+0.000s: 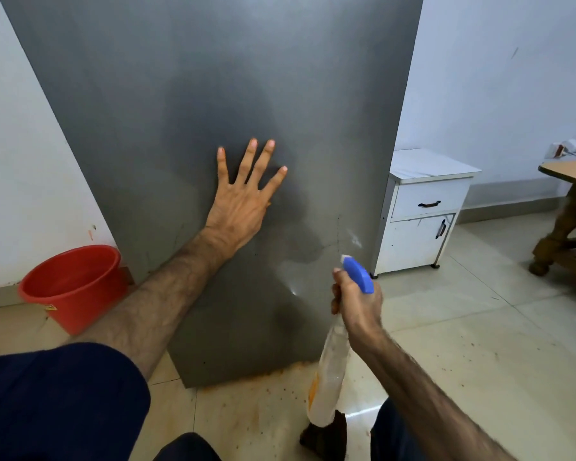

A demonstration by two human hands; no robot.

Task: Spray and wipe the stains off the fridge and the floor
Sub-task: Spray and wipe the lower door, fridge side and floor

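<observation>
Left hand [240, 201] flat on fridge [213, 94], spray bottle [333, 354] in right hand [356, 304].

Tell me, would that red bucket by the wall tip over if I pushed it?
Probably it would slide, not tip: the red bucket looks wide and squat on smooth floor tiles. It seems to be thin plastic and looks empty from here, so likely light. A shove at the rim might rock it.

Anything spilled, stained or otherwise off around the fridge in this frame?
Yes. Orange staining runs along the floor at the fridge base, with splatter specks trailing right. A small orange smear sits beside the left hand on the panel. Orange marks also dot the wall above the red bucket.
</observation>
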